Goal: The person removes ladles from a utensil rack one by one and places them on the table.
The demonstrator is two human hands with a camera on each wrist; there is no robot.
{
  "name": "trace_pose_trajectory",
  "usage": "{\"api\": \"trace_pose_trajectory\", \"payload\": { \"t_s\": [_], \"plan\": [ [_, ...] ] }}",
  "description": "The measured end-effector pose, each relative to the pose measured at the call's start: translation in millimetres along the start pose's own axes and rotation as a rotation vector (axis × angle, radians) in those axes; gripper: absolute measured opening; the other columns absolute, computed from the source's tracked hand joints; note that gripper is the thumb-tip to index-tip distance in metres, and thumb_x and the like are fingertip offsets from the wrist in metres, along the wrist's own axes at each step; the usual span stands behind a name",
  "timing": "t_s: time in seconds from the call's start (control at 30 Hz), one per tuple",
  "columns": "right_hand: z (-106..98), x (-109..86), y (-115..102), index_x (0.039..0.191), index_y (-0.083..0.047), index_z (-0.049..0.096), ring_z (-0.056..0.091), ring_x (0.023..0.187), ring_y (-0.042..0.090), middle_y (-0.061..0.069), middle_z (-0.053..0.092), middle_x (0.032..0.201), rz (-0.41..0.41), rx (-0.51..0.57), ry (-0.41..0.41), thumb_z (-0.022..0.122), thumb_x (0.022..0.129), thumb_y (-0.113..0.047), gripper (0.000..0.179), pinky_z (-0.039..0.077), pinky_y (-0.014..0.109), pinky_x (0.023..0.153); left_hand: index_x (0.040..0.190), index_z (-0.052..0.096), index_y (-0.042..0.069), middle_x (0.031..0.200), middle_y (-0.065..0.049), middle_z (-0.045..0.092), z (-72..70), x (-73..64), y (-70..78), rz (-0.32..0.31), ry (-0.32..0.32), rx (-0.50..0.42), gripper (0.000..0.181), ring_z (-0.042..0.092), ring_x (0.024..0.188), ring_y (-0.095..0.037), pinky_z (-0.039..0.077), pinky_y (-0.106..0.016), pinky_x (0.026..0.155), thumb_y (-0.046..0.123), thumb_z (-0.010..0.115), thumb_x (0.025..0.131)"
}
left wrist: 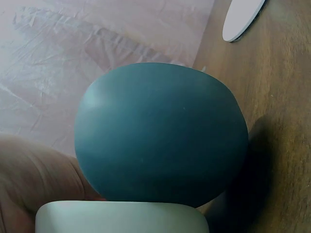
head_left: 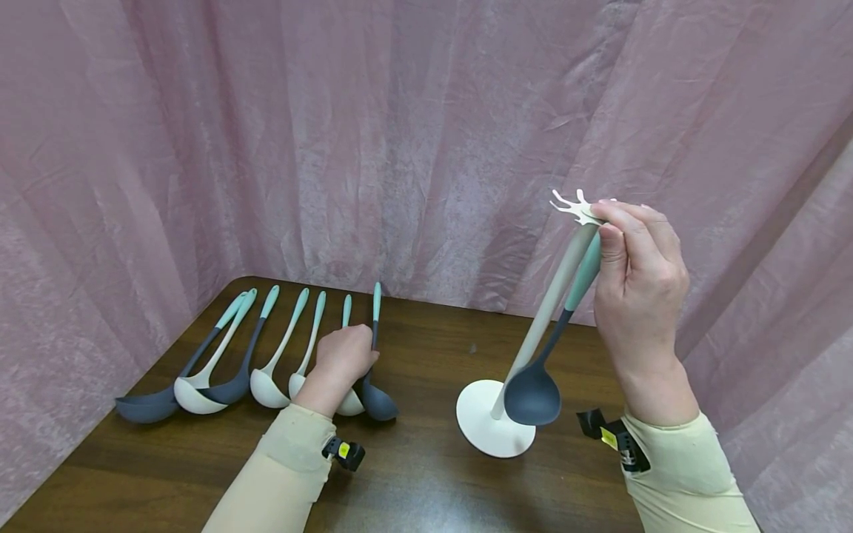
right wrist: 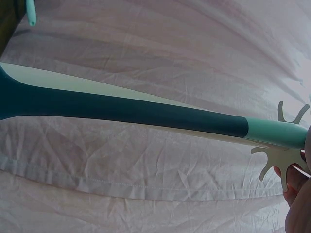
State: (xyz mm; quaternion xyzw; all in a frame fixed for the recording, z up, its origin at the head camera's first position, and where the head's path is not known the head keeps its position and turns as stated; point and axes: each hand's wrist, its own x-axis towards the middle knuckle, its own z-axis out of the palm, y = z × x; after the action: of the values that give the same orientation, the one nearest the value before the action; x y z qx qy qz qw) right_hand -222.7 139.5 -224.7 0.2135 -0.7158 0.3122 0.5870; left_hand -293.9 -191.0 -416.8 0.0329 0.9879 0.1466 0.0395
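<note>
At the right end of a row of ladles, my left hand [head_left: 343, 360] grips the shaft of a dark ladle [head_left: 380, 403] with a mint handle. Its bowl [left wrist: 160, 133] fills the middle of the left wrist view, just above a white ladle [left wrist: 121, 218]. My right hand [head_left: 643, 289] pinches the mint handle end of another dark ladle [head_left: 533, 396] at the top of a white utensil stand [head_left: 546, 307]. That ladle hangs bowl down beside the pole. The handle's tip is hidden by my fingers, so I cannot tell whether it sits on a hook [right wrist: 277, 162].
Several more ladles, white [head_left: 266, 389] and dark [head_left: 149, 406], lie on the brown wooden table [head_left: 413, 474] left of my left hand. The stand's round white base [head_left: 483, 426] rests right of centre. A pink curtain [head_left: 426, 148] hangs behind the table.
</note>
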Motion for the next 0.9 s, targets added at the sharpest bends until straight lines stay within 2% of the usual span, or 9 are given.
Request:
{"api": "trace_pose_trajectory", "payload": {
  "t_s": [0.03,0.07,0.17,0.27,0.3,0.43,0.9],
  "plan": [
    [0,0.0,0,0.122,-0.002,0.082,0.069,0.122,0.039,0.019,0.077,0.12,0.0,0.0,0.0,0.07,0.109,-0.017,0.023,0.05,0.039,0.111,0.076,0.07,0.014,0.073,-0.004,0.065,1.1,1.6,-1.0,-0.002,-0.007,0.0,0.033,0.065,0.068,-0.024,0.052,-0.041,0.06,0.026,0.079,0.104],
    [0,0.1,0,0.122,-0.002,0.082,0.069,0.122,0.039,0.019,0.077,0.12,0.001,0.0,0.001,0.07,0.109,-0.017,0.023,0.05,0.039,0.111,0.076,0.07,0.015,0.073,-0.002,0.065,14.9,14.3,-12.3,0.016,0.007,-0.004,0.034,0.065,0.069,-0.023,0.052,-0.041,0.06,0.03,0.079,0.105],
    [0,0.0,-1,0.121,-0.002,0.082,0.069,0.123,0.039,0.019,0.077,0.12,0.002,-0.001,0.003,0.07,0.109,-0.019,0.024,0.049,0.039,0.111,0.075,0.071,0.015,0.073,-0.003,0.064,17.6,17.4,-14.3,0.011,-0.008,-0.003,0.035,0.065,0.069,-0.024,0.053,-0.042,0.061,0.031,0.079,0.104],
    [0,-0.1,-1,0.121,-0.002,0.082,0.069,0.123,0.039,0.019,0.077,0.12,0.003,-0.004,0.005,0.07,0.109,-0.02,0.025,0.049,0.039,0.112,0.074,0.07,0.015,0.073,-0.003,0.065,15.3,14.4,-13.0,0.008,-0.011,-0.002,0.035,0.065,0.07,-0.023,0.053,-0.042,0.062,0.031,0.078,0.105],
    [-1,-0.2,-1,0.121,-0.002,0.082,0.068,0.123,0.039,0.019,0.077,0.12,0.002,-0.005,0.004,0.07,0.109,-0.021,0.025,0.049,0.039,0.112,0.073,0.07,0.014,0.073,-0.004,0.065,1.5,2.0,-1.9,-0.014,-0.034,0.002,0.034,0.065,0.07,-0.025,0.053,-0.043,0.062,0.026,0.079,0.105],
    [0,-0.1,-1,0.121,-0.002,0.082,0.068,0.123,0.04,0.019,0.077,0.12,0.0,-0.006,0.002,0.07,0.109,-0.02,0.025,0.049,0.04,0.113,0.072,0.069,0.014,0.072,-0.004,0.064,-2.9,-5.0,0.6,-0.014,-0.031,0.003,0.037,0.064,0.069,-0.024,0.051,-0.042,0.062,0.026,0.077,0.106],
    [-1,-0.3,-1,0.12,-0.002,0.082,0.068,0.124,0.04,0.019,0.077,0.12,0.005,-0.007,0.003,0.069,0.109,-0.021,0.025,0.048,0.04,0.113,0.072,0.069,0.013,0.074,-0.005,0.064,1.2,-3.0,-2.3,-0.006,-0.028,0.007,0.037,0.064,0.071,-0.025,0.051,-0.043,0.064,0.026,0.078,0.105]
  ]
}}
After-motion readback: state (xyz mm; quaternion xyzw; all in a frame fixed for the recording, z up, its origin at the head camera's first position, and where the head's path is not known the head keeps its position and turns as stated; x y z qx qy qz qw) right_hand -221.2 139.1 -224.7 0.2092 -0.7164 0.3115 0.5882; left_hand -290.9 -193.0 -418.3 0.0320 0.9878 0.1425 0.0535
